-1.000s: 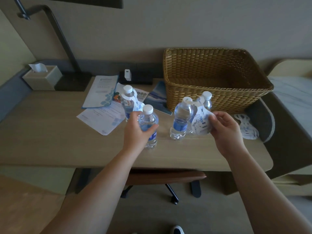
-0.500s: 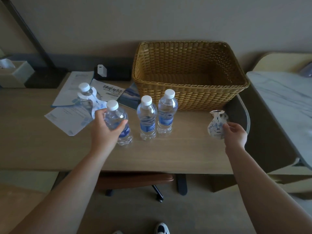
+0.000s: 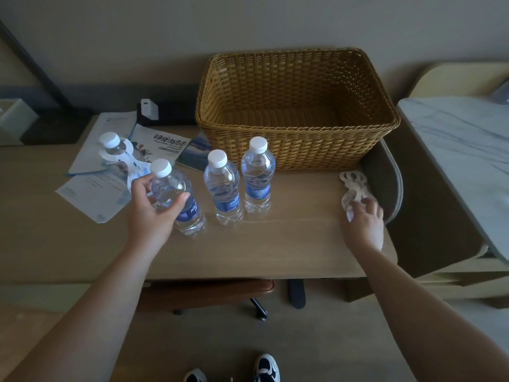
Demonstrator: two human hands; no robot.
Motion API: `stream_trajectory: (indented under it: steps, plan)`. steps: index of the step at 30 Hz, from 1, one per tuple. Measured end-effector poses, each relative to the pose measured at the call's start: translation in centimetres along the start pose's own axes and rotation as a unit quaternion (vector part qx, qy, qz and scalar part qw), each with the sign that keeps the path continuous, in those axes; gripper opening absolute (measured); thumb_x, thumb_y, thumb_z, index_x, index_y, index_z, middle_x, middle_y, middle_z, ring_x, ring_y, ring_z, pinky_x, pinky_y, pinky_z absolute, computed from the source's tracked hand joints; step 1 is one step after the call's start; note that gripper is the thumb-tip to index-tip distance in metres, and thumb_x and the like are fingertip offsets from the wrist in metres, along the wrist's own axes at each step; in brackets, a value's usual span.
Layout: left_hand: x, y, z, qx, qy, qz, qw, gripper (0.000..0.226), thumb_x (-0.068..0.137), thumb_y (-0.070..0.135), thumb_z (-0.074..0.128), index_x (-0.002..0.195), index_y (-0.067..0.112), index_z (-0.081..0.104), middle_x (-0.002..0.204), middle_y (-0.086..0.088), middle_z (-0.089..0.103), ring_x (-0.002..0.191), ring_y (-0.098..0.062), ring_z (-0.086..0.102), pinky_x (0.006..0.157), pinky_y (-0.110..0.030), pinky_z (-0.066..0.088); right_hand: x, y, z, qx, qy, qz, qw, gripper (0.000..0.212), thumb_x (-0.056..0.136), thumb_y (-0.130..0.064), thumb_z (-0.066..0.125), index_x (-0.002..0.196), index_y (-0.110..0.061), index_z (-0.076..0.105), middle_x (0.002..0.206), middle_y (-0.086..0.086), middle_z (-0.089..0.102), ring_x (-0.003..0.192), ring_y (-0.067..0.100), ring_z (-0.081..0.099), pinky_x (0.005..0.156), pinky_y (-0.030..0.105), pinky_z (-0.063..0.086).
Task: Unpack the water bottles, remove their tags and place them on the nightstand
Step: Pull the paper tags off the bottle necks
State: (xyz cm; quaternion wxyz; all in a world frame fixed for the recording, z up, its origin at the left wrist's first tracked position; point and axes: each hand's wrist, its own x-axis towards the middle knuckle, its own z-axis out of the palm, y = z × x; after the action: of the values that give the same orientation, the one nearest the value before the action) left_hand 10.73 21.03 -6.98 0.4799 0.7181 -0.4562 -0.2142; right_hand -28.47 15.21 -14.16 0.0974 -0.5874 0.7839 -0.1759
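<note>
Standing upright in a loose row near the middle of the bench [image 3: 289,244]: three untagged water bottles, white-capped, clear water filling each. Curling round the leftmost bottle [image 3: 176,197] with the left hand [image 3: 150,210], fingers [image 3: 139,186] and thumb clamped on its body, the bottle tilting a little. Standing free just beside it, the middle bottle [image 3: 223,188] and the right bottle [image 3: 258,176], the latter close against the front wall of the wicker basket [image 3: 297,150]. Sitting toward the back edge, that basket, showing only its bare woven floor. Resting further toward the left back corner, a fourth bottle [image 3: 111,146], a white tag [image 3: 129,164] looping its neck, standing on scattered leaflets [image 3: 96,194]. Lying at the right edge, a small heap of removed tags [image 3: 354,186]. Reaching onto that heap with the right hand [image 3: 363,219], fingers bending down on a tag; pinching or merely pressing, cannot tell.
</note>
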Motion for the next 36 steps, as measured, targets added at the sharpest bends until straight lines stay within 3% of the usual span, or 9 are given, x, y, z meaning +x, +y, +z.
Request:
stream_trajectory:
  steps: [4,10,12,17,20,23,29,36]
  plan:
    - [0.1,0.0,-0.1,0.004,0.004,-0.002,1.0,0.057,0.074,0.04,0.081,0.113,0.045,0.04,0.121,0.008,0.059,0.104,-0.01,0.06,0.082,-0.028,0.05,-0.4,0.2,0.5,-0.049,-0.1,0.008,0.994,0.048,0.094,-0.034,0.044,0.137,-0.014,0.045,0.145,0.01,0.035,0.134,0.032,0.025,0.111,0.045,0.027]
    - [0.0,0.2,0.0,0.001,0.003,-0.002,1.0,0.056,0.075,0.038,0.08,0.114,0.043,0.04,0.12,0.009,0.059,0.102,-0.007,0.06,0.074,-0.017,0.044,-0.3,0.4,0.9,-0.045,-0.127,-0.009,0.991,0.063,0.096,-0.039,0.041,0.149,-0.011,0.024,0.16,0.008,0.015,0.147,0.025,0.006,0.119,0.042,0.009]
    - [-0.1,0.4,0.0,0.001,0.007,-0.005,1.0,0.056,0.075,0.038,0.08,0.115,0.04,0.042,0.12,0.009,0.059,0.1,-0.005,0.06,0.072,-0.016,0.043,-0.7,0.2,0.9,-0.028,-0.122,-0.015,0.992,0.062,0.097,-0.035,0.041,0.15,-0.01,0.021,0.161,0.007,0.012,0.148,0.024,0.003,0.119,0.042,0.01]
    - [-0.5,1.2,0.0,-0.001,0.017,-0.001,1.0,0.053,0.076,0.034,0.079,0.114,0.04,0.043,0.115,0.011,0.059,0.093,0.005,0.057,0.071,-0.014,0.042,-3.1,-2.2,0.5,0.048,-0.058,-0.087,0.993,0.05,0.096,-0.029,0.05,0.14,-0.007,0.043,0.148,0.011,0.038,0.136,0.03,0.032,0.106,0.042,0.034]
    - [-0.9,1.4,0.0,0.004,0.031,0.018,0.999,0.053,0.077,0.031,0.079,0.119,0.031,0.047,0.113,0.009,0.061,0.096,-0.007,0.061,0.081,-0.028,0.051,-5.9,-5.6,0.1,0.111,-0.025,-0.159,0.981,0.037,0.092,-0.026,0.056,0.126,-0.01,0.056,0.126,0.007,0.054,0.116,0.027,0.05,0.088,0.032,0.042]
    - [-1.3,1.5,-0.2,0.001,0.042,0.034,0.999,0.051,0.077,0.026,0.078,0.119,0.025,0.05,0.111,0.007,0.063,0.1,-0.014,0.062,0.088,-0.041,0.053,-9.3,-9.7,-0.2,0.156,-0.047,-0.248,0.955,0.029,0.089,-0.023,0.061,0.117,-0.013,0.062,0.11,0.002,0.059,0.101,0.022,0.059,0.079,0.024,0.041]
    - [-1.9,0.3,-2.9,0.011,0.058,0.023,0.998,0.052,0.076,0.028,0.079,0.12,0.021,0.053,0.113,0.002,0.064,0.104,-0.017,0.062,0.089,-0.041,0.052,-12.7,-18.5,-0.4,0.23,-0.107,-0.344,0.904,0.027,0.089,-0.019,0.062,0.115,-0.012,0.063,0.107,0.001,0.059,0.096,0.017,0.059,0.078,0.025,0.045]
    - [-0.7,-2.6,-8.9,-0.007,-0.001,0.025,1.0,0.051,0.07,0.032,0.081,0.111,0.034,0.051,0.102,0.013,0.067,0.092,0.0,0.064,0.074,-0.026,0.053,-11.7,-28.4,0.9,0.252,-0.113,-0.339,0.899,0.028,0.092,-0.024,0.058,0.119,-0.015,0.061,0.108,-0.004,0.053,0.091,0.005,0.051,0.076,0.015,0.036]
